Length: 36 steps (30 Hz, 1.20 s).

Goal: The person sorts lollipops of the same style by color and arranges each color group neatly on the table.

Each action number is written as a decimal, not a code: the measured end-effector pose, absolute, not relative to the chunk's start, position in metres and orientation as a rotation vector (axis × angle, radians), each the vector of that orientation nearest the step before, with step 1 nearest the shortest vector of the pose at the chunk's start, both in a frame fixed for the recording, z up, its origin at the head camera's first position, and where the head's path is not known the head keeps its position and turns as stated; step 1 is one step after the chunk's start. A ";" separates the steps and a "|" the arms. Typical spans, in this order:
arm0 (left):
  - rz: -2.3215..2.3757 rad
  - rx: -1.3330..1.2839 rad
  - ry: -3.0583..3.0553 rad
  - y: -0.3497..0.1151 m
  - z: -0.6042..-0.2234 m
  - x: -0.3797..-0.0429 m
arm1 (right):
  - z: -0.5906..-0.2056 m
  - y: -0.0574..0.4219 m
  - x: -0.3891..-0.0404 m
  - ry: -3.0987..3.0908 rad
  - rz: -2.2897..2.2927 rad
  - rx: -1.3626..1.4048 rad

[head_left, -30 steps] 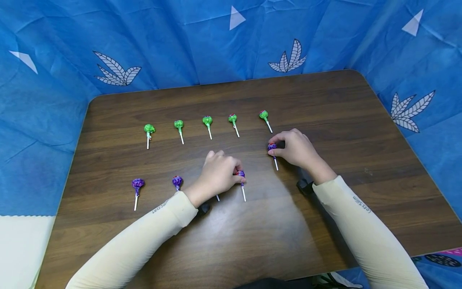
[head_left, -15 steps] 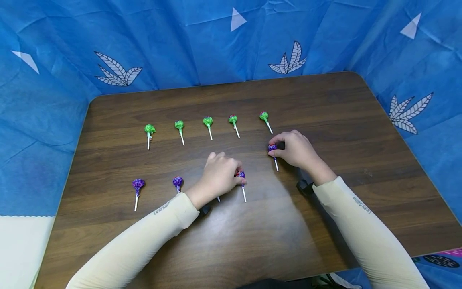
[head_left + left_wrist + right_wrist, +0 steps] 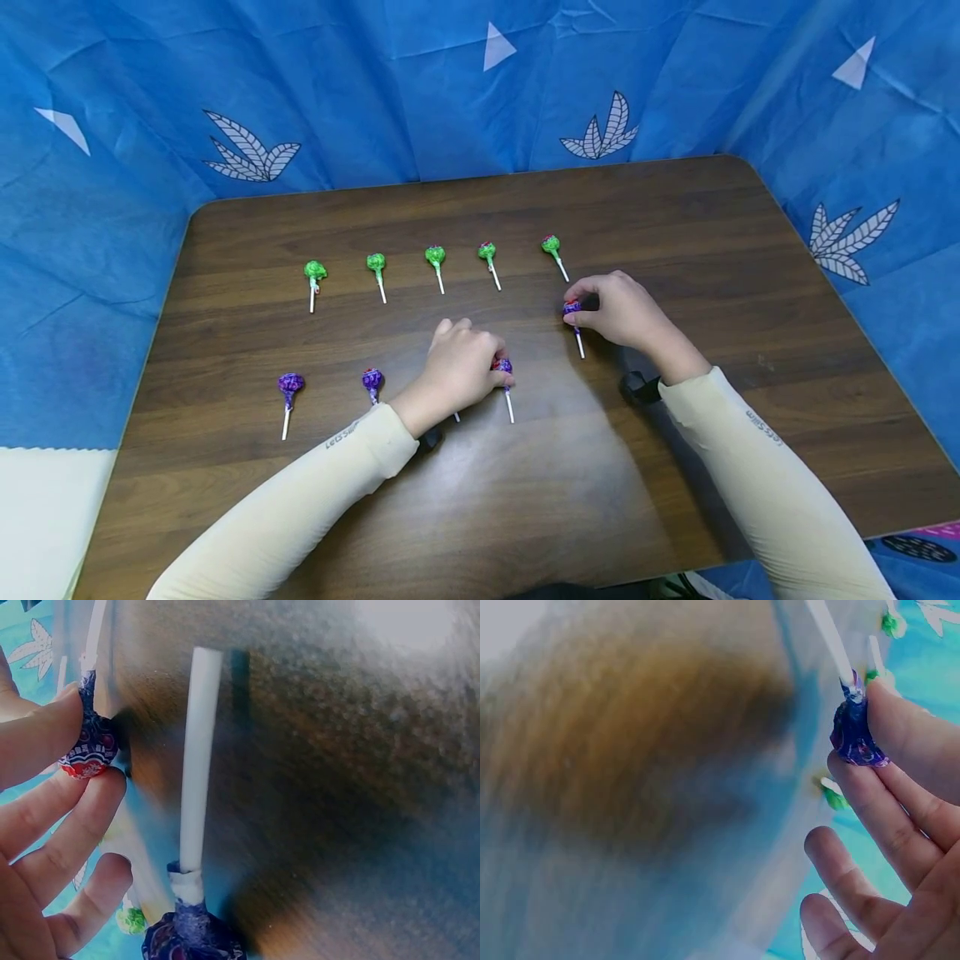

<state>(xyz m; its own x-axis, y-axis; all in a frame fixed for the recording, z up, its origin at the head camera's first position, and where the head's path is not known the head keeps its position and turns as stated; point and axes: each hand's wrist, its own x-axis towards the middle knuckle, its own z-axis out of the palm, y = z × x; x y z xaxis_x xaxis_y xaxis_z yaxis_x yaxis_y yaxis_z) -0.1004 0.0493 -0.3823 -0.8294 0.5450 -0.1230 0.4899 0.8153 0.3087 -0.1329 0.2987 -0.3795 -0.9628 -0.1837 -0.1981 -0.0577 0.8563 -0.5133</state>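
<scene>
In the head view, my left hand [image 3: 461, 367] pinches a purple lollipop [image 3: 506, 367] by its wrapped head, and its white stick points toward me. My right hand [image 3: 618, 312] pinches another purple lollipop [image 3: 572, 307] between thumb and fingers, farther back and to the right. The left wrist view shows the thumb and fingertips on the held lollipop's head [image 3: 90, 742], with a second purple lollipop [image 3: 193, 934] close to the camera. Thumb and fingers also meet round the purple head [image 3: 853, 731] in the right wrist view, the other fingers spread.
Several green lollipops [image 3: 435, 256] lie in a row toward the back of the brown wooden table [image 3: 525, 517]. Two purple lollipops, one far left [image 3: 291, 383], lie nearer; a third is mostly hidden under my left wrist, its stick [image 3: 457, 417] showing. A blue curtain [image 3: 337, 83] surrounds the table.
The head view has shifted slightly. Both hands keep their pinch on the purple lollipops and stay almost in place; the other lollipops lie as before.
</scene>
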 end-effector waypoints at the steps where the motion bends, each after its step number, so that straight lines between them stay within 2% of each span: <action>1: 0.389 0.805 2.793 0.049 -0.382 -0.100 | -0.378 0.300 -0.132 2.794 -0.766 -0.179; 18: 0.381 0.816 2.813 0.049 -0.383 -0.099 | -0.364 0.325 -0.100 2.744 -0.796 -0.129; 36: 0.376 0.813 2.808 0.049 -0.382 -0.099 | -0.375 0.343 -0.063 2.708 -0.740 -0.095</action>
